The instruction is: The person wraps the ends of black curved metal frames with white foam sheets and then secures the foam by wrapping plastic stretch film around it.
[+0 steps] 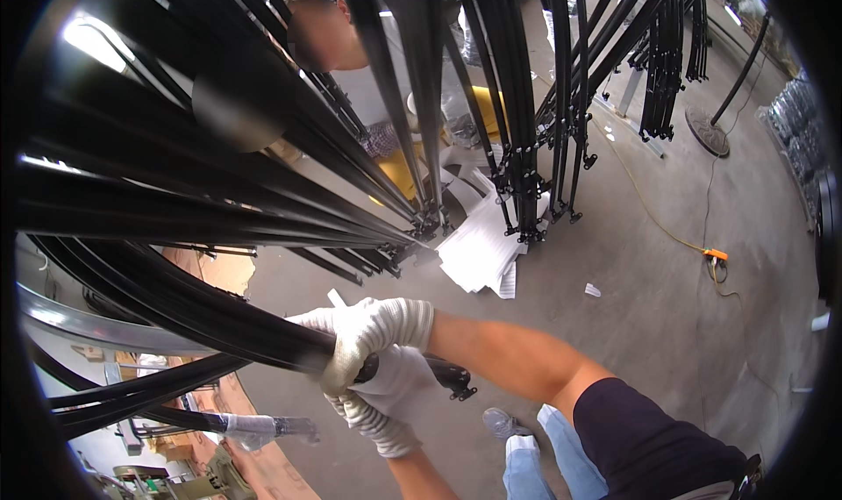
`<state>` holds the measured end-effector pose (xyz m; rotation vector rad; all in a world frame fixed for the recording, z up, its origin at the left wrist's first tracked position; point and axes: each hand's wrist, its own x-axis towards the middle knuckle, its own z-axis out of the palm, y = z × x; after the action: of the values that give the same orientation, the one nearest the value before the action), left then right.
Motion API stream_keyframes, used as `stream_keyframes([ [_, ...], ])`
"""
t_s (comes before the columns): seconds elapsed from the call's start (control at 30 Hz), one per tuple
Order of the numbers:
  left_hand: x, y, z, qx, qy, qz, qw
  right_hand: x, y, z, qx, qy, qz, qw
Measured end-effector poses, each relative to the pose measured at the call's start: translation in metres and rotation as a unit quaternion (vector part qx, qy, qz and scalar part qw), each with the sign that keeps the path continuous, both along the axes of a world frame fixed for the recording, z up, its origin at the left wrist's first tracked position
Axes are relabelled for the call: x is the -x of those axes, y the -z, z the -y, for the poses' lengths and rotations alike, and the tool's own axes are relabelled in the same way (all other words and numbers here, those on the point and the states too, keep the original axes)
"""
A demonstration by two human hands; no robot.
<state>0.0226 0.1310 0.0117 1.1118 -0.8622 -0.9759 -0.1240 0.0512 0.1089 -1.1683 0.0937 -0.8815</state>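
Observation:
A bundle of long black tubes [197, 311] slants in from the left, and its end lies between my gloved hands. My right hand [386, 325], in a ribbed white knit glove, closes over the bundle from above. Just beneath it, my left hand [375, 423], in a similar glove, is wrapped against the underside, with some of its fingers hidden. A thin white wrapping sheet [405, 384] hangs blurred around the tube ends next to both hands. Past it, a black tube end with a small fitting [460, 386] sticks out.
More black tubes [517, 105] stand in clusters ahead, with fittings at their lower ends. White sheets [482, 250] lie stacked on the floor near another person [377, 96]. A yellow cord runs to an orange socket [716, 254] at right. A plastic-wrapped tube end [254, 430] is lower left.

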Motion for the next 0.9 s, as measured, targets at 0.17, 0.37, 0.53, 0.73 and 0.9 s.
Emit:
stream_keyframes([
  [0.17,0.013,-0.023,-0.020,0.036,-0.171,0.239,0.955,0.015,0.012,0.007,0.018,0.060,-0.067,0.996],
  [0.37,0.033,-0.061,-0.074,0.200,-0.036,0.244,0.948,0.005,-0.004,-0.001,-0.006,0.081,-0.115,0.990],
  [0.53,0.029,-0.068,-0.079,0.111,-0.064,0.221,0.967,-0.004,0.012,0.013,0.155,0.110,-0.135,0.972],
  [0.73,-0.003,-0.028,-0.028,0.098,-0.171,0.157,0.968,-0.005,0.008,0.005,0.158,0.109,-0.112,0.975],
  [0.9,-0.023,0.052,0.035,0.081,0.065,0.212,0.972,-0.020,0.022,0.002,0.119,0.163,-0.140,0.969],
])
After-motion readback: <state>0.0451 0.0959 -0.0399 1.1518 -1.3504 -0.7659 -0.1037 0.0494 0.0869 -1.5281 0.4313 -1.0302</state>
